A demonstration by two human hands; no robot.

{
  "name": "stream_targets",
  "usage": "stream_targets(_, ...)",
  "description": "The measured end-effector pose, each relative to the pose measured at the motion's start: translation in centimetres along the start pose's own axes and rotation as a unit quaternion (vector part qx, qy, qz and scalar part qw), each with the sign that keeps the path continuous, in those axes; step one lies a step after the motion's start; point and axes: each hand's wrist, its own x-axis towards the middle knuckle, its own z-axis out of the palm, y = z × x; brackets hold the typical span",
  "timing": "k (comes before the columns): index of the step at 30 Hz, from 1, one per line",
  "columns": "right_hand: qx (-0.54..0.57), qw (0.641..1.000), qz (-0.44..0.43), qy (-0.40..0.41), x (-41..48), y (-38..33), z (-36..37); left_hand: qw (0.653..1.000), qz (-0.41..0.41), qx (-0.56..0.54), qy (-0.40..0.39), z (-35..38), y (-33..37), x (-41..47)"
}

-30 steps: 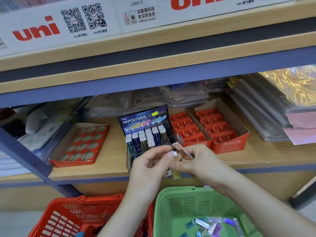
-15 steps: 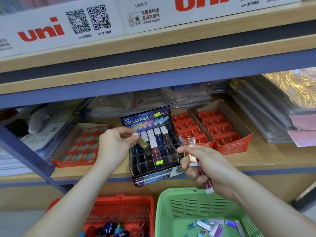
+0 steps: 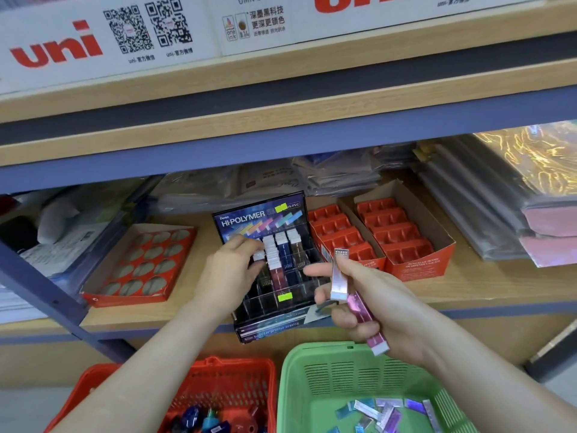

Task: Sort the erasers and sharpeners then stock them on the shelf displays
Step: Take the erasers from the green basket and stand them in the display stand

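While left hand [image 3: 229, 270] pinches a slim eraser [image 3: 258, 255], two glossy foil-wrapped bars [image 3: 340, 276] in right-hand fingers [image 3: 343, 320].

Bright even light, soft shadow under shelf [image 3: 281, 142], wide-angle edge bending, slight blur.

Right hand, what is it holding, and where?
The right hand holds two slim erasers around their middles with its fingers; both ends stick out.

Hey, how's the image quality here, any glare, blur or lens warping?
Head view: wide-angle lens bows the shelf edge; bright glare on the shiny wrapped sheets at right; even light, soft shadows; left hand and small box print slightly soft; green basket clear.
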Motion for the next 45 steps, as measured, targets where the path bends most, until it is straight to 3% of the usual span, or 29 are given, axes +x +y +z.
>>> stream_targets(5,0.013,1.000,-0.008,0.023,-0.4,0.0,0.2,0.989,-0.102,-0.085,0.066,-2.0,2.7,-0.6)
stream_targets(7,0.007,0.999,-0.023,0.029,-0.7,0.0,0.5,0.973,-0.133,-0.175,0.061,-3.2,5.1,-2.1)
stream_targets(11,-0.027,0.998,-0.050,0.036,-0.5,0.4,1.0,0.891,-0.185,-0.410,-0.066,-4.0,9.6,-5.5)
stream_targets(16,-0.018,0.998,-0.041,0.034,-0.6,1.0,1.3,0.803,-0.289,-0.521,-0.040,-3.1,10.5,-6.4)
stream_targets(22,0.116,0.986,-0.018,0.118,0.0,0.5,0.1,0.858,-0.282,-0.429,0.016,-4.2,8.3,-3.7)
stream_targets(25,0.155,0.976,-0.035,0.146,-0.2,-0.1,-0.7,0.925,-0.250,-0.282,0.042,-4.7,6.9,-0.6)
stream_targets(30,0.173,0.971,-0.057,0.158,-0.7,-1.1,-1.3,0.990,-0.109,-0.080,-0.036,-3.8,5.9,3.1)
stream_targets(32,0.188,0.968,-0.063,0.157,-0.9,-1.4,-1.5,0.995,-0.066,-0.008,-0.080,-2.9,5.6,4.1)
stream_targets(36,0.199,0.962,-0.071,0.170,-1.1,-1.6,-1.9,0.990,-0.049,0.027,-0.131,-1.3,5.0,5.1)
stream_targets(45,0.229,0.954,-0.101,0.164,-1.1,-1.8,-1.6,0.984,0.030,0.117,-0.132,0.5,6.0,5.9)
